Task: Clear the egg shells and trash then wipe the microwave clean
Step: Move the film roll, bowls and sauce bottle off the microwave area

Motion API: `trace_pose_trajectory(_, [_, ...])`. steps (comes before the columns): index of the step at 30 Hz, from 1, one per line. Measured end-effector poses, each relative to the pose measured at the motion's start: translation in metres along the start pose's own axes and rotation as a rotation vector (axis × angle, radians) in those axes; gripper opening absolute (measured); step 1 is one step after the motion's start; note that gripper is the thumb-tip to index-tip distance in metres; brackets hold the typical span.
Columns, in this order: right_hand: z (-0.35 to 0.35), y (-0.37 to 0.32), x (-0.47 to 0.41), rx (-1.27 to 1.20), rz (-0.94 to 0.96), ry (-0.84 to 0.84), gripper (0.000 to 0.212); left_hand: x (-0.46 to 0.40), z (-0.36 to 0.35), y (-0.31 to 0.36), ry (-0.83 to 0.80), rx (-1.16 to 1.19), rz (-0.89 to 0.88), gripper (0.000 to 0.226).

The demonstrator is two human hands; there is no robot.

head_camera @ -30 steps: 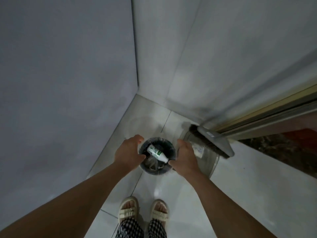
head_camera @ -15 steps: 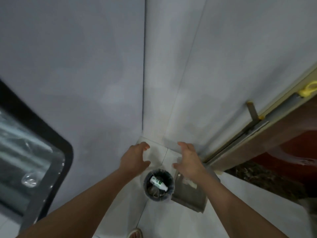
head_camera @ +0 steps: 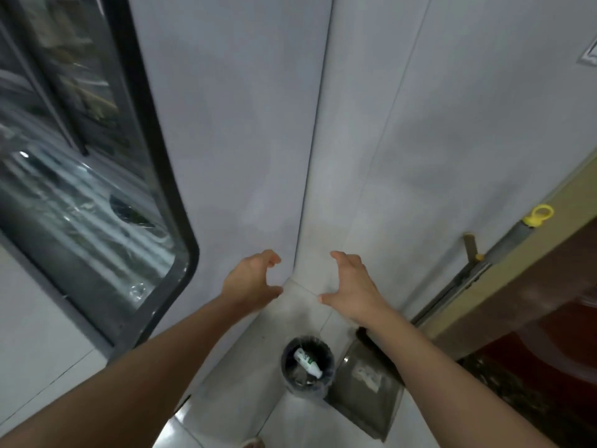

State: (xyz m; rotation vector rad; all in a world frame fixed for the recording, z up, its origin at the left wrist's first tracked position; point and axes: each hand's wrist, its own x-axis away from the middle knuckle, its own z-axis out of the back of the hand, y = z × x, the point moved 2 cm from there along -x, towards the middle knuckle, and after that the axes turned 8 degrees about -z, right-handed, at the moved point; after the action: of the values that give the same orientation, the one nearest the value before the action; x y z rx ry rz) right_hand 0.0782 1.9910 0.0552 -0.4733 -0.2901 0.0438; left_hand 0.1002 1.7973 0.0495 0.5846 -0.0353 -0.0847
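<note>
Hands (head_camera: 303,284) hover apart, holding nothing, above bin (head_camera: 307,367) in wall corner.

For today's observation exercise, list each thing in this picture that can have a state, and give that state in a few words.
Left hand: fingers loosely curled, holding nothing.
Right hand: fingers loosely curled, holding nothing.
Trash bin: upright on the floor, uncovered, lined with a dark bag, partly filled.
White bottle: lying tilted inside the bin.
Dustpan: beside the bin, against the wall.
Glass door: dark-framed; open or shut cannot be told.
</note>
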Motion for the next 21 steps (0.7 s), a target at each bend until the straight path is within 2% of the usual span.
trace_pose_trajectory(8, [-0.014,-0.077,0.029,-0.016,0.196,-0.082,0.096,0.085,0.062,-0.027,0.150,0.005,0.157,0.058])
trace_pose_trajectory(14, [-0.039,-0.165,0.053,0.047,0.378,-0.115,0.097,0.152,0.122,-0.074,0.248,-0.020,0.284,0.057])
trace_pose_trajectory(18, [-0.062,-0.229,0.076,0.053,0.484,-0.134,0.084,0.198,0.166,-0.111,0.315,-0.020,0.346,0.059])
trace_pose_trajectory(21, [-0.084,-0.280,0.094,0.074,0.544,-0.152,0.088,0.235,0.198,-0.143,0.366,-0.019,0.365,0.061])
